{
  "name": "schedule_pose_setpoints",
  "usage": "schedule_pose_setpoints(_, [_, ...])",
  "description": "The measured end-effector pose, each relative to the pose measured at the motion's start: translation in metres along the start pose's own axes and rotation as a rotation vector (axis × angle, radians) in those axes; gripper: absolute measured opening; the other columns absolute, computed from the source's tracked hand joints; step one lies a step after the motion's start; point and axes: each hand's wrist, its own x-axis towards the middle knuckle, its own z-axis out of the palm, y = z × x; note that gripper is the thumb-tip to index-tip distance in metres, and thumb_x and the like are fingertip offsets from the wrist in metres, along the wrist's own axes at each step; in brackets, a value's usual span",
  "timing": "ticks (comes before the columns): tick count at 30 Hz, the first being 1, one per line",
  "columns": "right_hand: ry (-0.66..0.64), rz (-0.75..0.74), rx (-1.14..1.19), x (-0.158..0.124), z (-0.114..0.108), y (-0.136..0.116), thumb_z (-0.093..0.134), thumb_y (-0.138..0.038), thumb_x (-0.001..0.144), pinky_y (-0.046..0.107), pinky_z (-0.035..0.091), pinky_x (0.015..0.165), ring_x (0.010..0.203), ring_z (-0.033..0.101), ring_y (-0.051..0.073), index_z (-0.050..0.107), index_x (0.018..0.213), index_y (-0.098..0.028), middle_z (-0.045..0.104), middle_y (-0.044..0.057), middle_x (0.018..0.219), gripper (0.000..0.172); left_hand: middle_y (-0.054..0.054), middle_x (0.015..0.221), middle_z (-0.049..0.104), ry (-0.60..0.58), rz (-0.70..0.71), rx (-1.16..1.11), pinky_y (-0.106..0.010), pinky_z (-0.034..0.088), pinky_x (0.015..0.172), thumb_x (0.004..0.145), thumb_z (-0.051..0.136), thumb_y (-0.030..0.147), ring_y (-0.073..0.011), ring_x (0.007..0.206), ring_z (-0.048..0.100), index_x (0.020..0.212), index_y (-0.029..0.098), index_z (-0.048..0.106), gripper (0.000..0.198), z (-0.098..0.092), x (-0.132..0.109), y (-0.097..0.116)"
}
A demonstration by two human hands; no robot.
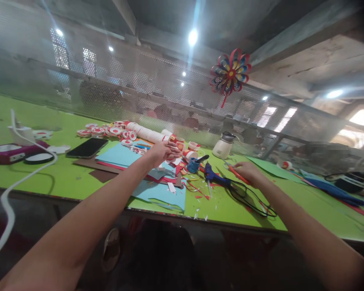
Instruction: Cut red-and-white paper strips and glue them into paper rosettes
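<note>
My left hand (pixel 167 151) is over the paper pile in the middle of the table, its fingers stretched out and nothing plainly held in them. Under it lie light blue paper sheets (pixel 115 152) and small white and red paper pieces. My right hand (pixel 249 173) grips a pair of scissors (pixel 238 173) with orange handles, their blades pointing away to the left. Beside the scissors rests a blue glue gun (pixel 214 176) with a black cord. A small blue pot (pixel 193 165) with a dark-handled tool in it stands between my hands.
Red-and-white paper discs (pixel 113 131), a long white roll of stacked cups (pixel 148 134) and a phone (pixel 87 148) lie at left. A cream jug (pixel 223 146) stands near the mesh screen. A white cable (pixel 33 178) hangs over the front edge. A paper flower (pixel 231 74) hangs above.
</note>
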Motion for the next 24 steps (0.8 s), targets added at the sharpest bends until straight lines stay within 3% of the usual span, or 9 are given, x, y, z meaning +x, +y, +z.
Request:
schedule_pose_setpoints(7, [-0.231,-0.011,-0.164,0.058,0.040,-0.006,0.055,-0.030,0.089,0.039,0.051,0.080,0.097,0.060,0.021,0.056,0.115,-0.017,0.058,0.007,0.116,0.029,-0.012,0.086,0.065,-0.010,-0.003,0.118,-0.036,0.054,0.063,0.068,0.038,-0.008,-0.0195,0.065,0.068,0.096,0.011,0.051,0.036,-0.003,0.003,-0.003])
schedule_pose_setpoints(11, [-0.292,-0.039,-0.220,0.069,0.052,-0.006,0.055,-0.030,0.089,0.039,0.052,0.080,0.097,0.060,0.021,0.055,0.116,-0.016,0.057,0.007,0.117,0.030,-0.012,0.087,0.066,0.023,0.014,0.148,-0.028,0.049,0.053,0.070,0.041,-0.005,-0.0181,0.060,0.066,0.101,0.012,0.053,0.037,-0.003,0.003,-0.002])
schedule_pose_setpoints(15, [-0.280,-0.063,-0.256,0.074,0.042,-0.010,0.064,-0.029,0.082,0.037,0.050,0.078,0.093,0.062,0.023,0.064,0.101,-0.013,0.065,0.010,0.104,0.025,-0.011,0.080,0.067,0.042,0.027,0.153,-0.024,0.044,0.048,0.072,0.039,-0.007,-0.0164,0.057,0.064,0.107,0.011,0.053,0.042,0.003,0.000,0.001])
schedule_pose_setpoints(18, [-0.158,-0.081,-0.245,0.062,0.022,-0.019,0.069,-0.028,0.073,0.037,0.046,0.073,0.093,0.062,0.031,0.070,0.094,-0.012,0.069,0.016,0.097,0.026,-0.011,0.076,0.067,-0.008,0.014,0.125,-0.027,0.047,0.054,0.073,0.039,-0.007,-0.0184,0.061,0.066,0.115,0.011,0.050,0.047,0.007,-0.002,0.001])
schedule_pose_setpoints(21, [0.005,-0.134,-0.168,0.027,0.003,-0.043,0.048,-0.038,0.087,0.034,0.044,0.071,0.088,0.064,0.027,0.066,0.107,-0.013,0.070,0.015,0.099,0.037,-0.011,0.076,0.068,-0.103,-0.023,0.140,-0.032,0.051,0.061,0.075,0.043,-0.006,-0.0213,0.064,0.067,0.125,0.014,0.043,0.054,0.011,-0.005,-0.002])
schedule_pose_setpoints(22, [0.048,-0.187,-0.098,0.010,-0.001,-0.055,0.042,-0.042,0.089,0.031,0.044,0.069,0.081,0.064,0.023,0.066,0.107,-0.015,0.071,0.011,0.094,0.040,-0.011,0.076,0.069,-0.135,-0.033,0.165,-0.032,0.051,0.061,0.075,0.044,-0.006,-0.0215,0.064,0.068,0.128,0.016,0.041,0.057,0.013,-0.006,-0.003])
schedule_pose_setpoints(24, [0.068,-0.379,0.283,-0.023,-0.004,-0.084,0.048,-0.044,0.086,0.028,0.044,0.061,0.065,0.061,0.018,0.070,0.094,-0.014,0.071,0.008,0.079,0.038,-0.009,0.076,0.069,-0.187,-0.052,0.225,-0.032,0.052,0.061,0.074,0.046,-0.006,-0.0205,0.061,0.068,0.132,0.019,0.039,0.064,0.016,-0.009,-0.005])
